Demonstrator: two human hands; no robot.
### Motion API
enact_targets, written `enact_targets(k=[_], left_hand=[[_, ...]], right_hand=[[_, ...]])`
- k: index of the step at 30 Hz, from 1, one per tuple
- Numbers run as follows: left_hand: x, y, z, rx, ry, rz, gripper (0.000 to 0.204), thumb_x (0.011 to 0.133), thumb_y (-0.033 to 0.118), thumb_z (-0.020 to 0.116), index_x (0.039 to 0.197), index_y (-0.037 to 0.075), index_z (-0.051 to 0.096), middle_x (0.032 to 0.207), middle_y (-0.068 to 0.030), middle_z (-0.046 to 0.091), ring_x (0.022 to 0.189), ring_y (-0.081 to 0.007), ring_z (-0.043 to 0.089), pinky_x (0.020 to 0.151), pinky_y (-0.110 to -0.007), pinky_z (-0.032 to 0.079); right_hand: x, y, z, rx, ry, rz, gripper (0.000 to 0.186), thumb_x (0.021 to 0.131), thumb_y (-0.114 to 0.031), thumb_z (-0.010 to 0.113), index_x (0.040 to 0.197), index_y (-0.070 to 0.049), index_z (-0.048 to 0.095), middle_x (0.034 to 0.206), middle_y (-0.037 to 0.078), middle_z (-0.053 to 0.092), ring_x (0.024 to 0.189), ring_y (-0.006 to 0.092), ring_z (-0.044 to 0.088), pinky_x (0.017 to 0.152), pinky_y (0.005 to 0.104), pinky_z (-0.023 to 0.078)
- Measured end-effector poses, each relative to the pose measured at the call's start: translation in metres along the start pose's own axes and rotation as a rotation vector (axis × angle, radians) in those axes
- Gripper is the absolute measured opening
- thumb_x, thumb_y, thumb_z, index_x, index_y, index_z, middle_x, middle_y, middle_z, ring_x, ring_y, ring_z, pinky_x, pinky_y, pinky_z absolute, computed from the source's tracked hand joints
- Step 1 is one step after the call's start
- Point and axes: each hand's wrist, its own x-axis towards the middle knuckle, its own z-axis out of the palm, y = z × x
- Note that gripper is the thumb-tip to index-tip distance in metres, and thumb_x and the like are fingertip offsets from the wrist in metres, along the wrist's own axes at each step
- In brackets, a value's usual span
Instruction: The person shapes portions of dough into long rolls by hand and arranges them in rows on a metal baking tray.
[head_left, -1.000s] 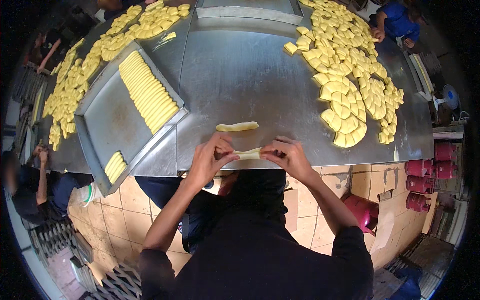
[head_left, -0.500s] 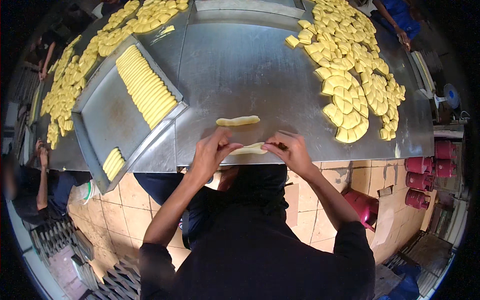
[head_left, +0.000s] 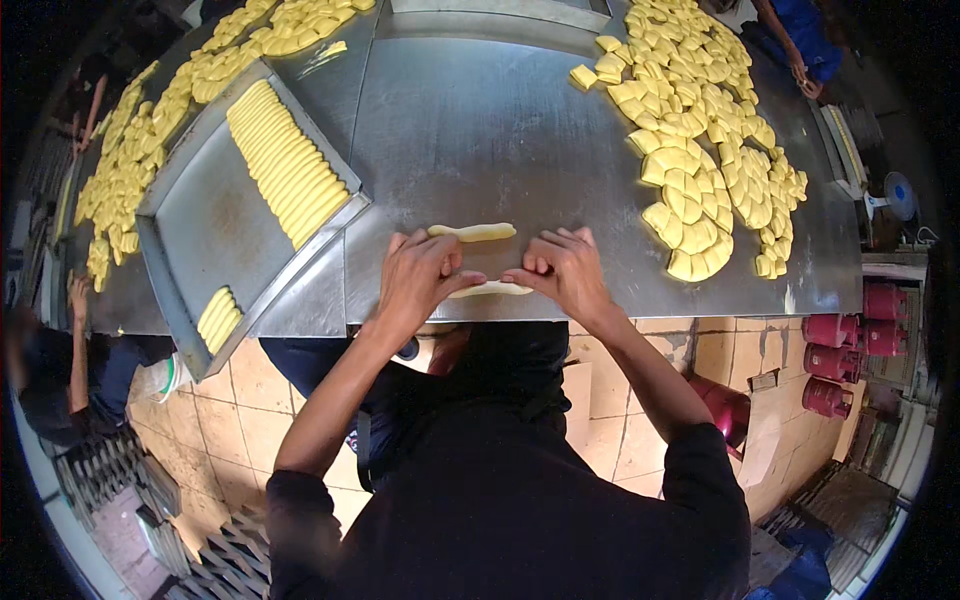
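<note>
A short strip of yellow dough (head_left: pixel 492 289) lies across the steel table close to its front edge. My left hand (head_left: pixel 412 278) grips its left end, fingers curled and thumb stretched along the strip. At the right end my right hand (head_left: pixel 567 272) does the same, so the two thumb tips nearly meet over the dough. Just beyond it rests a rolled dough stick (head_left: pixel 485 232), its left end beside my left fingers. The undersides of both hands are hidden, along with the dough beneath them.
To the left a metal tray (head_left: pixel 190 215) holds a long row of dough sticks (head_left: pixel 285 165) and a small group (head_left: pixel 219 319). Cut dough pieces (head_left: pixel 690 190) spread over the right side, more (head_left: pixel 150 130) at far left. Red gas cylinders (head_left: pixel 830 363) stand right. Other people work around the table.
Both hands have moved slightly away from me over the dough strip, with the thumbs now closer together. The view has shifted slightly.
</note>
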Motion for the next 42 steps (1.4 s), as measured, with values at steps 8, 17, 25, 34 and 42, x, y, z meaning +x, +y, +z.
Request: enact_targets(k=[8, 17, 25, 34, 42], left_hand=[[0.009, 0.018, -0.011, 0.118, -0.093, -0.088, 0.051, 0.078, 0.055, 0.082, 0.081, 0.011, 0.058, 0.068, -0.0018, 0.06, 0.073, -0.0244, 0.062, 0.077, -0.038, 0.036], [0.007, 0.002, -0.004, -0.058, -0.02, -0.065, 0.052, 0.079, 0.057, 0.082, 0.081, 0.011, 0.058, 0.065, -0.0028, 0.059, 0.068, -0.0262, 0.061, 0.08, -0.039, 0.036], [0.013, 0.003, -0.014, 0.134, -0.085, -0.014, 0.051, 0.08, 0.055, 0.082, 0.08, 0.01, 0.057, 0.064, -0.0033, 0.059, 0.066, -0.026, 0.06, 0.079, -0.039, 0.036], [0.005, -0.013, -0.015, -0.042, -0.011, 0.02, 0.043, 0.081, 0.041, 0.085, 0.078, 0.01, 0.055, 0.064, -0.0036, 0.057, 0.07, -0.0254, 0.054, 0.073, -0.039, 0.038], [-0.003, -0.019, -0.01, -0.188, 0.111, -0.036, 0.039, 0.081, 0.031, 0.087, 0.076, 0.007, 0.057, 0.066, -0.004, 0.053, 0.066, -0.024, 0.048, 0.072, -0.039, 0.038]], right_hand=[[0.006, -0.015, -0.009, 0.084, -0.095, 0.063, 0.044, 0.081, -0.05, 0.083, 0.071, -0.012, 0.064, 0.068, 0.0, 0.064, 0.069, 0.0218, 0.061, 0.076, 0.0384, 0.034], [0.014, -0.005, -0.004, 0.182, -0.07, -0.007, 0.046, 0.08, -0.054, 0.082, 0.07, -0.013, 0.063, 0.064, 0.001, 0.061, 0.065, 0.023, 0.06, 0.076, 0.039, 0.033], [0.02, -0.011, -0.005, -0.04, -0.089, 0.062, 0.045, 0.079, -0.056, 0.082, 0.075, -0.013, 0.068, 0.066, 0.001, 0.065, 0.065, 0.0233, 0.061, 0.077, 0.0389, 0.035], [0.016, 0.001, -0.005, 0.081, -0.084, 0.075, 0.047, 0.077, -0.053, 0.085, 0.071, -0.012, 0.063, 0.063, 0.001, 0.061, 0.061, 0.0217, 0.058, 0.074, 0.0372, 0.035], [0.008, 0.011, 0.003, 0.342, 0.006, 0.041, 0.044, 0.081, -0.047, 0.084, 0.07, -0.012, 0.061, 0.068, 0.002, 0.06, 0.065, 0.0225, 0.058, 0.073, 0.0375, 0.034]])
